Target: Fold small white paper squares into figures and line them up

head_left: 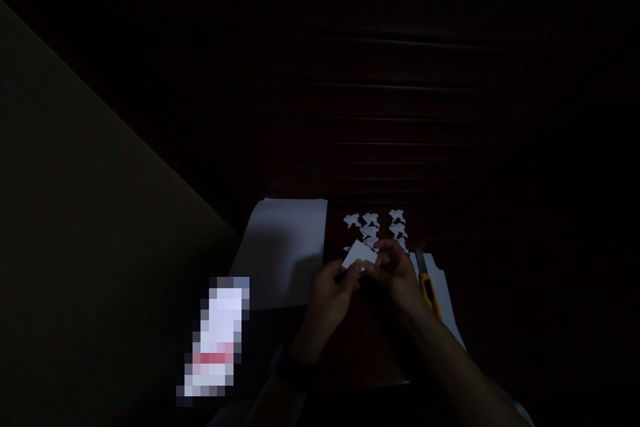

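Between my two hands is a small folded piece of white paper, raised a little above the dark wooden surface. My left hand pinches its lower left edge with thumb and fingers. On the other side, my right hand grips the lower right edge, its thumb close to the left thumb. Just beyond the hands lie several small folded white paper figures in loose columns, some partly hidden by the paper and my fingers. A dark band circles my left wrist.
Left of my hands lies a stack of white sheets. A yellow utility knife with its blade out rests on more white paper at the right. A bright pixelated patch is at lower left. The scene is very dark.
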Available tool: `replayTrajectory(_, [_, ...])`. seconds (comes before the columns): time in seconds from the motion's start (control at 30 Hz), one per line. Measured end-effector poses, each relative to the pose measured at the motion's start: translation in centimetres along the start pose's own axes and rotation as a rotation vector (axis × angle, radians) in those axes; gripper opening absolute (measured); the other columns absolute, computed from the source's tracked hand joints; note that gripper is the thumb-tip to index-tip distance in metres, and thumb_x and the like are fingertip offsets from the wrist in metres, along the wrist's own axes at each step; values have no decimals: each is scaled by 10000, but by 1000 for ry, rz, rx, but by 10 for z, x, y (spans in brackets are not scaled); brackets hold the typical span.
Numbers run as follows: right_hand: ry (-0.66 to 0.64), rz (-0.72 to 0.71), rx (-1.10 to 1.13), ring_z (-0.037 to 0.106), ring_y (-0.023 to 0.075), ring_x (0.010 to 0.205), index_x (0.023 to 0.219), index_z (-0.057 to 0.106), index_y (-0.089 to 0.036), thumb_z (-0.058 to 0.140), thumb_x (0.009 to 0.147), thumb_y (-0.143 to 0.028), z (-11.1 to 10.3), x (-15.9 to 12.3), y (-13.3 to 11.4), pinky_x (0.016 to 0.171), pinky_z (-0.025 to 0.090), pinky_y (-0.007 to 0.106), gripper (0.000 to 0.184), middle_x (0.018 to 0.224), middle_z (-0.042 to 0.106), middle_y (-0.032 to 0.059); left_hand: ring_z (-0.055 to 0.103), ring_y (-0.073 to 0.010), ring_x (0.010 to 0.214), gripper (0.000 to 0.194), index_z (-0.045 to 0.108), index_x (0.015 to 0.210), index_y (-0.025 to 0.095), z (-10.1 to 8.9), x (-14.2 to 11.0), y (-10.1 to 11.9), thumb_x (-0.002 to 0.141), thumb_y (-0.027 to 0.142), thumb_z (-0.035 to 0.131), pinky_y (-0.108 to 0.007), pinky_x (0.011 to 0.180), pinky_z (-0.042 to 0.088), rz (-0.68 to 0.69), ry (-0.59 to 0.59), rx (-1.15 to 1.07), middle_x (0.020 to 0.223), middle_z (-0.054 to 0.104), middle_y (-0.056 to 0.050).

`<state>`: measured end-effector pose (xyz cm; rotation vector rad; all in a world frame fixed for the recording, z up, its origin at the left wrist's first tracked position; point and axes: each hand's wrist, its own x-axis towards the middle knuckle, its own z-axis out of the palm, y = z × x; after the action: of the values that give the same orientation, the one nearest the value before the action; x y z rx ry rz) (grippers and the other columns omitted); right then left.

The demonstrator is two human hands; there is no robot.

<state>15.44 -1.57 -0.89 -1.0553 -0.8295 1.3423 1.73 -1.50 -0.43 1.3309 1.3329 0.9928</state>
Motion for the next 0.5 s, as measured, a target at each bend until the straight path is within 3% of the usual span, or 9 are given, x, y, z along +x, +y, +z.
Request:
replayTrajectory(0.13, [79,-64,1,462,101,499,931,505,-267,759,641,-232,0,2,8,539,405,231,387,576,480,-85,579,-134,597,325,615,672,164,3,1,-1,802,456,554,-214,545,408,-6,2,-41,610,618,6])
replayTrajectory(0.27, [175,-140,-55,450,101,506,928,507,-260,731,686,-259,5,0,12,537,393,224,330,566,470,-81,605,-155,742,266,643,780,166,7,2,0,785,427,592,-223,643,445,20,48,-122,767,666,-15])
replayTrajectory(0.4, [122,-158,-176,521,136,591,969,518,-257,677,746,-307,11,-6,6,579,418,248,278,628,535,-48,614,-168,763,314,675,866,156,3,4,-3,797,443,570,-243,657,462,-24,85,-180,834,689,-43])
replayTrajectory(0.5, [79,-174,-325,567,167,708,998,548,-248,647,776,-330,10,-6,-1,656,437,277,257,736,593,-6,617,-171,734,317,692,818,154,-5,7,-5,781,450,585,-245,638,457,-30,109,-149,794,698,-44])
